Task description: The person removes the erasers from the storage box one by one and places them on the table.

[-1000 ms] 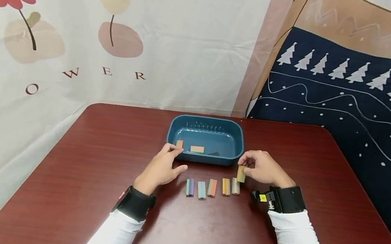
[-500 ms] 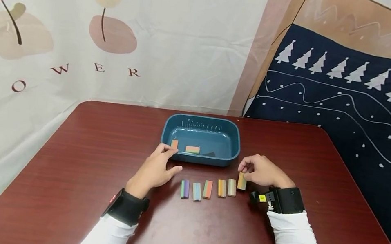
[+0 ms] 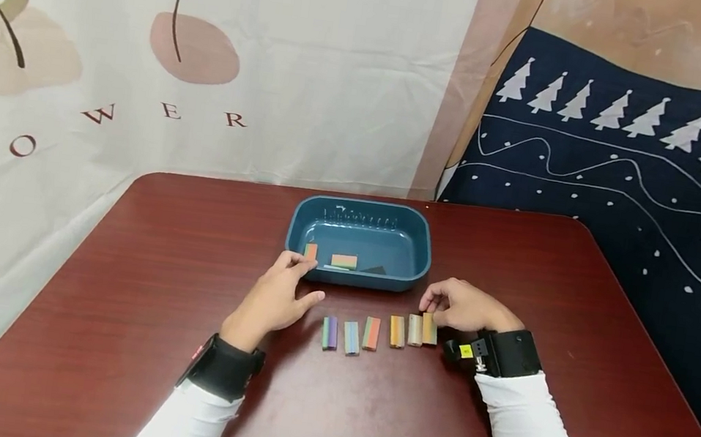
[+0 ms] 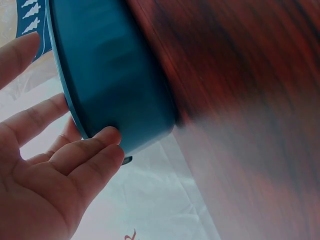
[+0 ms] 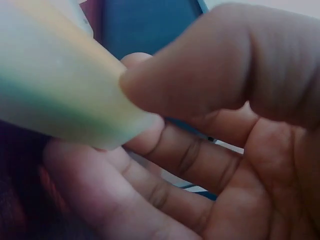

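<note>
Nearest the person, two white sleeves ran forward over the dark red counter point(image 3: 117, 276), each wrist banded in black. The right hand point(image 3: 461, 307) had its thumb and fingers pinched together on a small orange-and-green block point(image 3: 430, 329), which stood at the right end of a row of five more blocks point(image 3: 369, 332), just beside the beige one. Judging by its look (short, straight-edged, no give under the thumb in the right wrist view), the block seemed stiff and light, best taken across its narrow faces near the top so the neighbours stayed untouched. The left hand point(image 3: 276, 297) lay with fairly straight fingers point(image 4: 95, 150) touching the outer wall of the blue tray point(image 3: 296, 230), gripping nothing. Inside the tray lay a few more blocks point(image 3: 343, 261), toward its near side. Open counter spread to both sides of the row; the tray's wall closed it off close behind, and patterned cloths point(image 3: 601, 133) hung beyond the far edge.
</note>
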Demonstrator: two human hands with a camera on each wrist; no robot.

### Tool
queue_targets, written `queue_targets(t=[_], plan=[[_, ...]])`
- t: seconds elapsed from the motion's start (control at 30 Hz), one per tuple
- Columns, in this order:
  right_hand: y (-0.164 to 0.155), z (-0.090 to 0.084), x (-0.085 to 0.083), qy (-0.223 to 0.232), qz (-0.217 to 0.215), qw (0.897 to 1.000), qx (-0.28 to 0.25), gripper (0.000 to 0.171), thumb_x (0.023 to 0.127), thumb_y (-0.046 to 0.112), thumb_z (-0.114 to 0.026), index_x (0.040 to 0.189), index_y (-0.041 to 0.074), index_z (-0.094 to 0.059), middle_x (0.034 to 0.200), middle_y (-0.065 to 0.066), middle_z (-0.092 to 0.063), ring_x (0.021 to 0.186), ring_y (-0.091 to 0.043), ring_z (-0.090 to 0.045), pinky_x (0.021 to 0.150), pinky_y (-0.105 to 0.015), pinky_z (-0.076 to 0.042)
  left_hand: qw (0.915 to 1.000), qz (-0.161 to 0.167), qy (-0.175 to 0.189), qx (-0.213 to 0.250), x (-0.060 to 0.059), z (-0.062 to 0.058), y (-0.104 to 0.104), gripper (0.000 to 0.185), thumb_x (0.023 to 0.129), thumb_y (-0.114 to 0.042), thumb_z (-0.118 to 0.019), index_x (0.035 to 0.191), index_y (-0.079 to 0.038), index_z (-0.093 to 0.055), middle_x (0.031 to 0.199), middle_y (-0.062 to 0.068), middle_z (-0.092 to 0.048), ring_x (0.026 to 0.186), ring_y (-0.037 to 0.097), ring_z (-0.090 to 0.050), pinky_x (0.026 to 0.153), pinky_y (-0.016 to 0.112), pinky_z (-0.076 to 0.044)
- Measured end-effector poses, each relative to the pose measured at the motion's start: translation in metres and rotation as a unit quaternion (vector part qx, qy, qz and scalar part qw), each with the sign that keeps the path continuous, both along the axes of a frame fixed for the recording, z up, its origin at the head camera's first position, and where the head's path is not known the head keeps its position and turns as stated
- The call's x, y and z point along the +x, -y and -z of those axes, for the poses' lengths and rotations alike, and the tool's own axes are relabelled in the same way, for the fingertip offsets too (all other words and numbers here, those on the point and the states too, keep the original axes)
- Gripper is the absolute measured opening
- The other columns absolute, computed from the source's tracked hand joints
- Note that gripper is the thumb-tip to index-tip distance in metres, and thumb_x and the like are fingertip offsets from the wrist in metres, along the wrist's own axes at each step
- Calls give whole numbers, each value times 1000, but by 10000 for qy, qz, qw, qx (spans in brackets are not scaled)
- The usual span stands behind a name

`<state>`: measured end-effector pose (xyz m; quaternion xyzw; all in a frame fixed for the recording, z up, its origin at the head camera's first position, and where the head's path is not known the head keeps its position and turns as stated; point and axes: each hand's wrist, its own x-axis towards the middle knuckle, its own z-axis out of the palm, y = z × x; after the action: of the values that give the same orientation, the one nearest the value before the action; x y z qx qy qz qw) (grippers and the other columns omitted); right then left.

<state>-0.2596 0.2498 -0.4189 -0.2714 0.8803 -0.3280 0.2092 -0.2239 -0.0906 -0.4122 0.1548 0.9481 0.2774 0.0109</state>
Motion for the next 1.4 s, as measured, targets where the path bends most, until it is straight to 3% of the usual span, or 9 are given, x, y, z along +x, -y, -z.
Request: queue_targets(t=[0.4,1.07,1.4], plan=[[0,-3,0,-116,22,9999,-47,18,80,-7,-63,92,5,-69,88,-3,-64,78,-16,-58,70,-31,-52,9999,-65,96,-53,1,-5,-1,61,91,-31,-70,142,-3,-49,135,15,-42,106,30,-57,93,46,-47],[2,-1,2,-237,172,9995,90,17,81,-7,-66,90,7,-68,85,0,-63,78,-16,-59,70,-30,-52,9999,-54,125,-50,1,-4,1,61,91,-31,-69,142,-4,-50,135,15,-42,104,29,-57,92,45,-47],[5,-10,6,-630,268,9976,46,9,86,0,-67,91,7,-69,82,3,-63,75,-14,-58,69,-29,-52,10000,-44,65,39,3,-4,2,60,91,-30,-70,140,-3,-51,133,15,-43,103,30,-57,93,46,-46]])
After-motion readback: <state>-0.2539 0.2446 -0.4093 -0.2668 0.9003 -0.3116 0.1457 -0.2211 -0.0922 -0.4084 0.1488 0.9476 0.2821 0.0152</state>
